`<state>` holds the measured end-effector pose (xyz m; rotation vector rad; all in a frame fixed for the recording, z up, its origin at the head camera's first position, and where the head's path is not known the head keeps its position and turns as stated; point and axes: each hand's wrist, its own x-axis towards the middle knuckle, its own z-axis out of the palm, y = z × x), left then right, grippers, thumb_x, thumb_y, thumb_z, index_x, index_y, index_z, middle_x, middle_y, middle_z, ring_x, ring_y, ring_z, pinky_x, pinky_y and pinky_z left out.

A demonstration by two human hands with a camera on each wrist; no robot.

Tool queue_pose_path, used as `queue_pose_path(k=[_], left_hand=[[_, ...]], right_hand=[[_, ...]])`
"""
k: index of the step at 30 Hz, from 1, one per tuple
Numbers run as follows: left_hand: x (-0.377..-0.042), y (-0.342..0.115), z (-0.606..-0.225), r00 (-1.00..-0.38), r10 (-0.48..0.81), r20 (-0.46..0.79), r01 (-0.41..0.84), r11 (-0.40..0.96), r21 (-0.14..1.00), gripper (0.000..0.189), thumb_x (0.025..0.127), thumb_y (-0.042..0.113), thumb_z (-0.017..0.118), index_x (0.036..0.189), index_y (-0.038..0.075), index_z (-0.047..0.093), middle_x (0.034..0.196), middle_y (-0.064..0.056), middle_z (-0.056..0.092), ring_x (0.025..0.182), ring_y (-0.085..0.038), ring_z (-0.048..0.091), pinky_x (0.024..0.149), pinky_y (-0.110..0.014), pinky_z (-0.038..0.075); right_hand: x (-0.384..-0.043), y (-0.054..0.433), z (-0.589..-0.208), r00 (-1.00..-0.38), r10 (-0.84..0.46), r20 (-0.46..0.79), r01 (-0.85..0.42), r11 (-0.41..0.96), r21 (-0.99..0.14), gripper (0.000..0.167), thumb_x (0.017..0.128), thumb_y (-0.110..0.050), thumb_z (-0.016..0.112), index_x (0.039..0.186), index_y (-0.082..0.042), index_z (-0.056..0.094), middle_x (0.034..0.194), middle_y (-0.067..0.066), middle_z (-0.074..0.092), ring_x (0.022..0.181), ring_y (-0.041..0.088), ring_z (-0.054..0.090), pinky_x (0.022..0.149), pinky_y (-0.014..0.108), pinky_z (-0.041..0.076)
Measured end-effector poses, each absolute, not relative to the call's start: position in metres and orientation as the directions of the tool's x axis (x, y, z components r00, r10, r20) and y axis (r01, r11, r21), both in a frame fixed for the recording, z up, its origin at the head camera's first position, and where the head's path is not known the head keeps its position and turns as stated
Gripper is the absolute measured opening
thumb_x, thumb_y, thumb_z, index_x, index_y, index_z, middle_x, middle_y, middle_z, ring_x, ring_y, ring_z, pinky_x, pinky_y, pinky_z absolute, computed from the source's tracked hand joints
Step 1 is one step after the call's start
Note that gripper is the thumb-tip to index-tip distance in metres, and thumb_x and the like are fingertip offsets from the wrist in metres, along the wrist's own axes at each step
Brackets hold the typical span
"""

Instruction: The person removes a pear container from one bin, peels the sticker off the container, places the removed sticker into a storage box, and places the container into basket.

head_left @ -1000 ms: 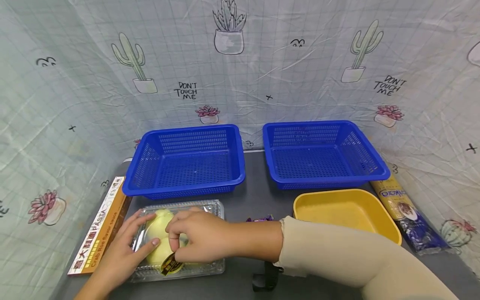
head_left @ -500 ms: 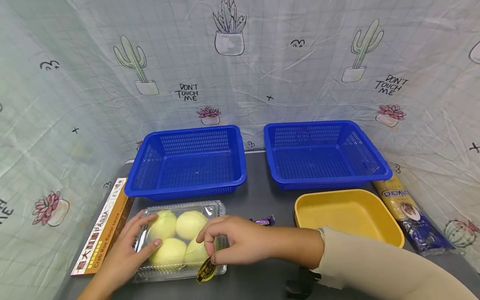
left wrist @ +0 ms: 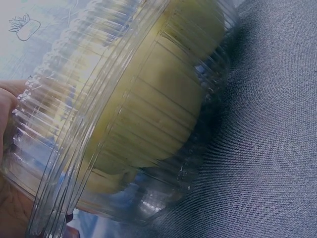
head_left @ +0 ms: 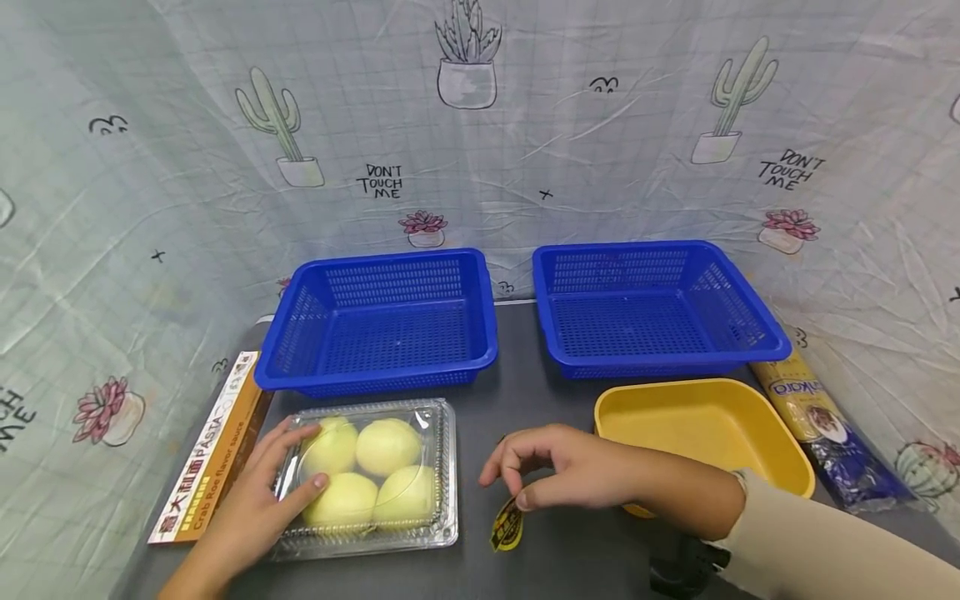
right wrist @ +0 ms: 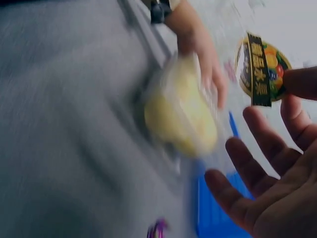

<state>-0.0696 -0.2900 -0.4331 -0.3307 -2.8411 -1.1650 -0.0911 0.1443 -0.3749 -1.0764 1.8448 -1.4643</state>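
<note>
My left hand (head_left: 258, 492) rests on the left end of a clear plastic clamshell box (head_left: 450, 467), thumb and fingertips touching its lid. Several round yellow-green fruits (head_left: 388, 447) sit inside the box; the left wrist view shows a fruit (left wrist: 153, 99) close up through the ribbed wall. To the right of the box, my right hand (head_left: 566, 467) hangs over the dark table and pinches an oval sticker label (head_left: 507, 527) by its edge. In the right wrist view the label (right wrist: 262, 69) has a black band with characters and printed fruit.
Two blue plastic baskets (head_left: 487, 333) (head_left: 660, 364) stand at the back. A yellow tub (head_left: 675, 417) is right of my right hand, with a pasta packet (head_left: 825, 429) beyond it. A pasta box (head_left: 210, 450) lies at the left. A purple-wrapped item (right wrist: 157, 229) shows in the right wrist view.
My right hand has moved right, from over the box to beside it, carrying the label off the lid. My left hand has stayed on the box.
</note>
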Motion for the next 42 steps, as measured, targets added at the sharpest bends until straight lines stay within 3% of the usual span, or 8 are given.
queue_pose_path(k=[8,19,26,31,42], left_hand=[[-0.069,-0.29,-0.431,-0.977,0.174,0.123,0.21,0.696,0.686,0.065,0.095,0.025,0.083,0.153,0.017,0.055,0.169,-0.03,0.026,0.146,-0.064,0.029,0.098,-0.09,0.027],[-0.068,-0.289,-0.431,-0.976,0.174,0.133,0.217,0.684,0.697,0.063,0.094,0.023,0.083,0.151,0.015,0.056,0.169,-0.029,0.026,0.147,-0.064,0.028,0.099,-0.09,0.026],[-0.068,-0.289,-0.432,-0.976,0.177,0.129,0.216,0.679,0.702,0.064,0.094,0.023,0.083,0.151,0.016,0.055,0.169,-0.029,0.026,0.147,-0.064,0.028,0.099,-0.09,0.026],[-0.068,-0.289,-0.431,-0.976,0.175,0.13,0.216,0.679,0.702,0.064,0.094,0.022,0.083,0.151,0.016,0.055,0.169,-0.029,0.026,0.147,-0.065,0.028,0.098,-0.09,0.026],[-0.067,-0.287,-0.43,-0.975,0.174,0.135,0.218,0.683,0.697,0.063,0.093,0.021,0.083,0.15,0.014,0.056,0.168,-0.029,0.027,0.147,-0.064,0.029,0.099,-0.09,0.027]], right_hand=[[-0.099,0.197,-0.382,-0.626,-0.778,-0.046,-0.177,0.2,-0.964,0.008,0.099,-0.005,0.066,0.096,-0.011,0.063,0.13,0.011,0.07,0.13,0.032,0.061,0.107,0.038,0.049],[-0.11,0.247,-0.381,-0.692,-0.71,-0.128,-0.126,0.294,-0.948,0.008,0.1,-0.001,0.061,0.095,-0.007,0.059,0.132,0.015,0.068,0.125,0.034,0.062,0.098,0.034,0.053],[-0.114,0.271,-0.386,-0.663,-0.736,-0.138,-0.085,0.256,-0.963,0.007,0.103,0.0,0.058,0.097,-0.002,0.058,0.134,0.024,0.064,0.128,0.031,0.061,0.093,0.035,0.055],[-0.12,0.288,-0.397,-0.635,-0.759,-0.148,-0.06,0.239,-0.969,0.006,0.102,0.002,0.056,0.096,0.001,0.057,0.131,0.029,0.062,0.126,0.026,0.064,0.098,0.034,0.056],[-0.142,0.322,-0.413,-0.583,-0.741,-0.334,0.071,0.363,-0.929,0.014,0.107,-0.005,0.057,0.103,0.008,0.058,0.135,0.029,0.063,0.126,0.022,0.065,0.094,0.029,0.052]])
